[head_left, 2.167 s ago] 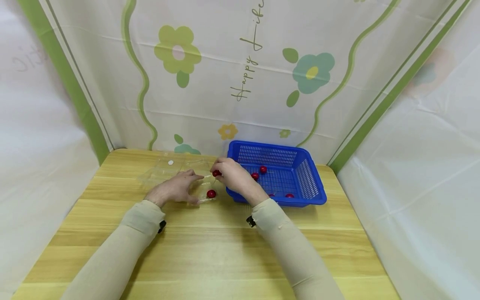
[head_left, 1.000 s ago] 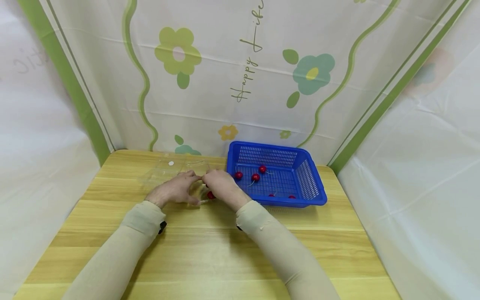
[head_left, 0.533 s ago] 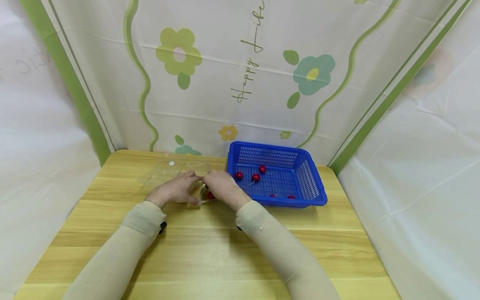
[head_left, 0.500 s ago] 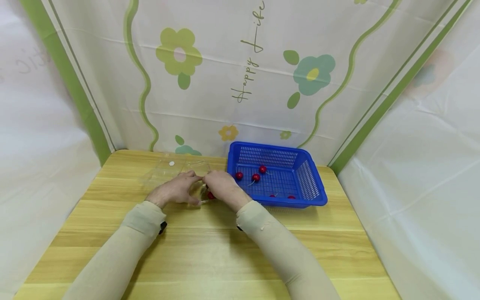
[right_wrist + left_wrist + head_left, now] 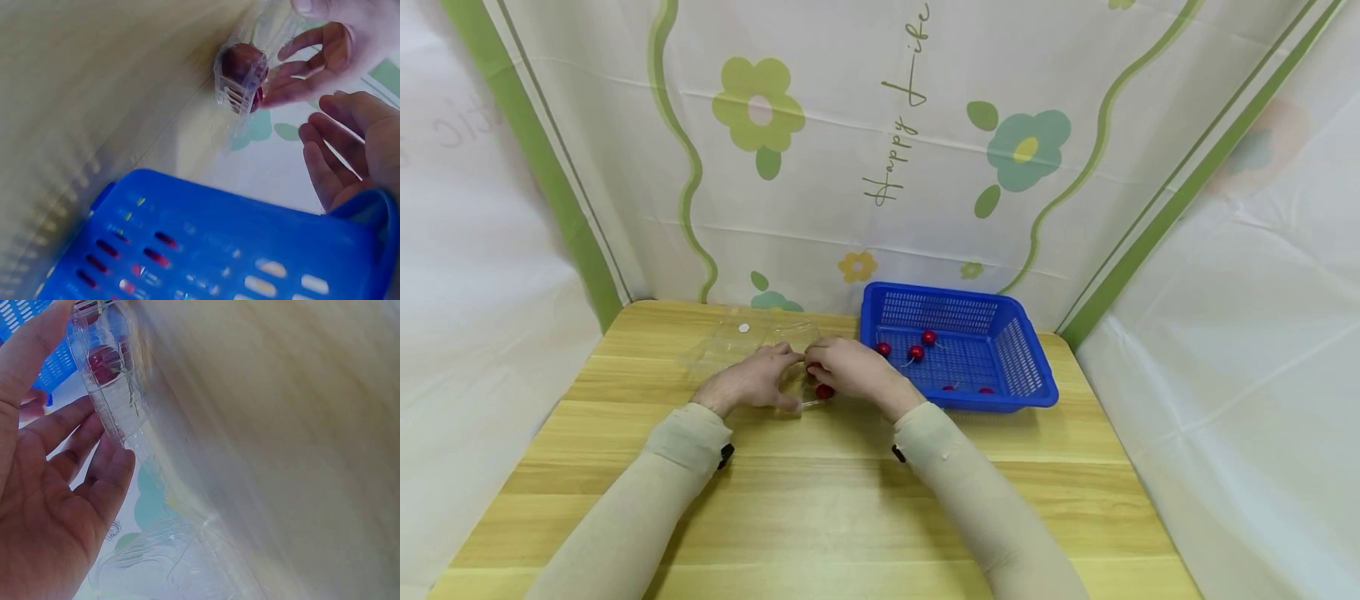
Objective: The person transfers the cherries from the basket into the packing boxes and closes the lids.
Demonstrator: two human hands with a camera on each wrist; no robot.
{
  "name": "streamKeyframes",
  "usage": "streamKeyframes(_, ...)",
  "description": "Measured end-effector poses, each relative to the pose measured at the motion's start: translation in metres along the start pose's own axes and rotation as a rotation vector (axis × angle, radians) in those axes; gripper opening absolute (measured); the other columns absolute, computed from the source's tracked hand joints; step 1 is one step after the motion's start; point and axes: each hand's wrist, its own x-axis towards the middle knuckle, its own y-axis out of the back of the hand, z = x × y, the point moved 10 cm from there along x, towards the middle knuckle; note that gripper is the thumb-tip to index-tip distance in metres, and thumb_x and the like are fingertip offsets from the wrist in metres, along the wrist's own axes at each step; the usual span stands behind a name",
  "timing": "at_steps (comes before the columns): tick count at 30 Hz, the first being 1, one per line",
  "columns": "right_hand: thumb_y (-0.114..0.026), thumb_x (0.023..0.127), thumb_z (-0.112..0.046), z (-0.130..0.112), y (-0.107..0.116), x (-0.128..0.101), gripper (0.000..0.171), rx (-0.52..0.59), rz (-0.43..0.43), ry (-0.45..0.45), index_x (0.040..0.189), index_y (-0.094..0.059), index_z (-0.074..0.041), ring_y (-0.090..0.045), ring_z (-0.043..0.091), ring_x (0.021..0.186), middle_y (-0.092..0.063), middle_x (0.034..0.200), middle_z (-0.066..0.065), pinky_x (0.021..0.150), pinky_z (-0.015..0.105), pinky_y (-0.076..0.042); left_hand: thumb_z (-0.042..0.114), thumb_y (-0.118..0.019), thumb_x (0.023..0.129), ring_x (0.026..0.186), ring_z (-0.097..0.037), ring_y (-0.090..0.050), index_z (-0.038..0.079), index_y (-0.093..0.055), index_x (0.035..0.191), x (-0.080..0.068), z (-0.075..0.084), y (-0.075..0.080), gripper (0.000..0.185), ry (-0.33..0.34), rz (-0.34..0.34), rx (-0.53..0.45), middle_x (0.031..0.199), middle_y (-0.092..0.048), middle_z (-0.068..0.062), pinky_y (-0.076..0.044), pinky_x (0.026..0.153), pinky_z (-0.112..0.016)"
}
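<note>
My left hand grips a clear plastic box by its sides, thumb on one side and fingers on the other. In the right wrist view, two red cherries lie inside the box, one behind the other. My right hand is close at the box's right end, between it and the blue basket. Its fingers are loosely bent and hold nothing. From the head view, one cherry shows at the near side of the box, while another is partly hidden by the right fingertips.
Several stemmed cherries lie in the blue slotted basket at the back right. The box's clear lid, with a white round sticker, lies folded open to the back left. A printed curtain hangs behind the wooden table.
My right hand carried a cherry left from the basket's edge to the box, then let go and drew back slightly right. The basket shifted slightly right. The left hand stayed put.
</note>
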Motion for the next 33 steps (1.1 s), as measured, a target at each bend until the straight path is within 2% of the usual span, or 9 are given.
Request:
streamKeyframes(3,-0.072,0.119,-0.020,0.005,0.009,-0.010,0.023,0.026,0.050,-0.022,0.135,-0.085,-0.010,-0.080,0.025,0.136,-0.080,0.150,0.008,0.120,0.038,-0.067,0.034,-0.100,0.096,0.120,-0.032,-0.060,0.001,-0.056,0.172,0.000,0.001,0.000,0.094,-0.003,0.000,0.009,0.140,-0.065,-0.017,-0.061,0.110,-0.057)
streamKeyframes(6,-0.072,0.118,-0.023,0.012,0.017,-0.022,0.026,-0.002,0.101,-0.085,0.137,-0.084,-0.008,-0.073,0.031,0.149,-0.073,0.163,0.013,0.129,0.043,-0.061,0.033,-0.101,0.094,0.118,-0.031,-0.060,0.001,-0.056,0.171,-0.001,0.002,0.001,0.094,-0.005,0.005,0.011,0.142,-0.065,-0.018,-0.061,0.109,-0.056)
streamKeyframes(10,-0.073,0.117,-0.030,0.022,0.023,-0.040,0.038,-0.030,0.139,-0.185,0.145,-0.078,-0.005,-0.056,0.040,0.167,-0.061,0.176,0.018,0.143,0.050,-0.046,0.032,-0.102,0.093,0.120,-0.032,-0.062,0.000,-0.057,0.170,-0.002,0.003,0.001,0.095,-0.004,0.006,0.022,0.145,-0.066,-0.019,-0.062,0.112,-0.058)
streamKeyframes(13,-0.072,0.117,-0.035,0.028,0.020,-0.050,0.046,0.003,0.125,-0.242,0.151,-0.075,-0.004,-0.043,0.046,0.176,-0.053,0.182,0.021,0.148,0.054,-0.036,0.032,-0.103,0.092,0.121,-0.032,-0.063,0.000,-0.057,0.170,-0.004,0.002,0.001,0.095,-0.003,0.003,0.032,0.145,-0.067,-0.020,-0.063,0.112,-0.058)
streamKeyframes(19,-0.075,0.114,-0.028,0.033,0.012,-0.059,0.051,0.095,0.083,-0.256,0.159,-0.069,-0.006,-0.029,0.050,0.181,-0.043,0.189,0.022,0.148,0.059,-0.034,0.031,-0.103,0.092,0.118,-0.031,-0.062,-0.001,-0.058,0.169,-0.006,0.000,0.002,0.095,-0.005,-0.002,0.034,0.143,-0.067,-0.019,-0.063,0.108,-0.055)
streamKeyframes(26,-0.078,0.109,-0.018,0.042,0.017,-0.055,0.051,0.129,0.111,-0.237,0.157,-0.070,-0.003,-0.030,0.051,0.180,-0.044,0.187,0.023,0.147,0.058,-0.035,0.031,-0.103,0.092,0.121,-0.032,-0.062,-0.001,-0.057,0.170,-0.008,0.000,0.003,0.096,-0.005,-0.008,0.026,0.144,-0.067,-0.020,-0.062,0.110,-0.055)
streamKeyframes(33,-0.075,0.112,-0.021,0.045,0.019,-0.052,0.051,0.136,0.098,-0.236,0.158,-0.069,-0.002,-0.029,0.052,0.181,-0.043,0.188,0.025,0.148,0.059,-0.033,0.031,-0.103,0.092,0.120,-0.031,-0.063,-0.001,-0.057,0.170,-0.011,0.001,0.004,0.096,-0.008,-0.016,0.032,0.144,-0.067,-0.019,-0.063,0.110,-0.055)
